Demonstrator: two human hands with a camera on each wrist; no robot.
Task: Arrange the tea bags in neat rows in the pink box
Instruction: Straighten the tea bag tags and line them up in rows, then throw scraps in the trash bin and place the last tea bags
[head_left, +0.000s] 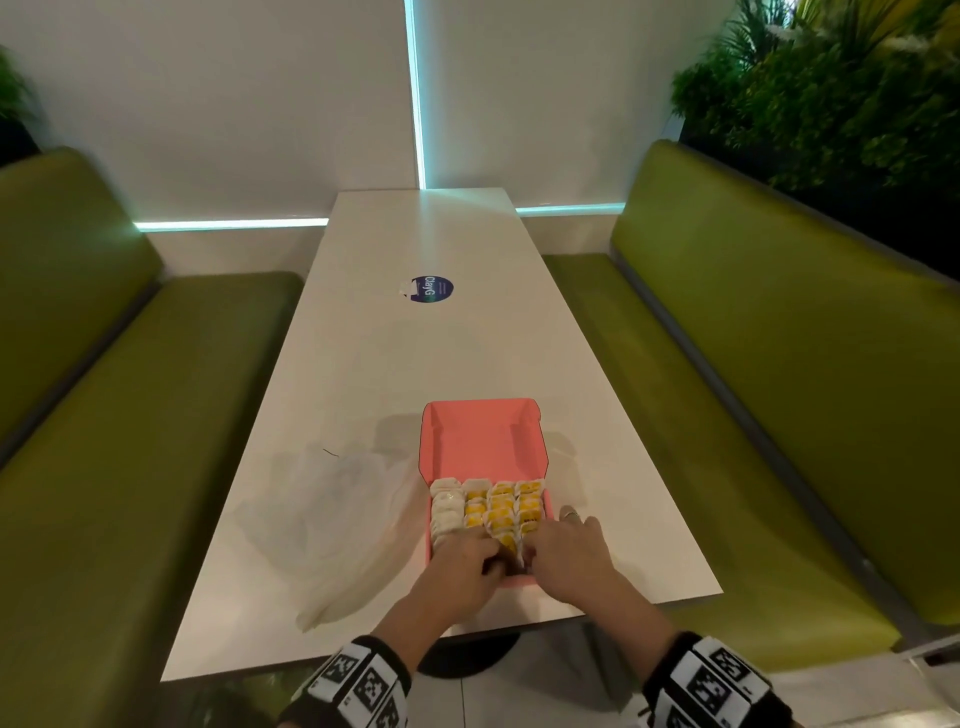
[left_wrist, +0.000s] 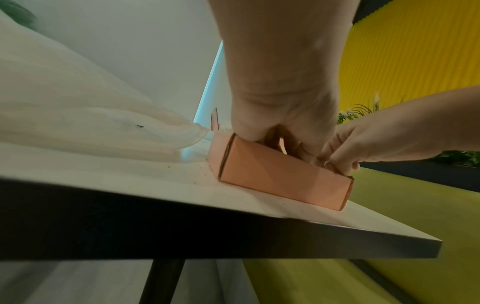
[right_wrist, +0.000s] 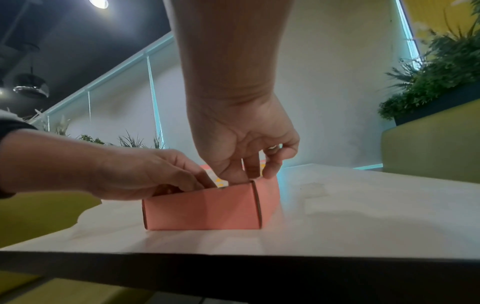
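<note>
Head view shows us the white desk (head_left: 363, 364) bearing the pink box (head_left: 483, 441) near its front edge, lid up, with four rows of tea bags (head_left: 501, 506) nearly filling it. We judge only the front gap remains. Our left hand (head_left: 467, 564) and right hand (head_left: 569, 553) pinch bags there. A round sticker (head_left: 432, 289) reads "ClayG"

Round blue sticker (head_left: 432, 289) on white table (head_left: 467, 338) — "ClayG"

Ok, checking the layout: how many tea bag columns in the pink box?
4 in the pink box: one white column leftmost, three yellow ones beside it; hands hide the near ends.
</note>
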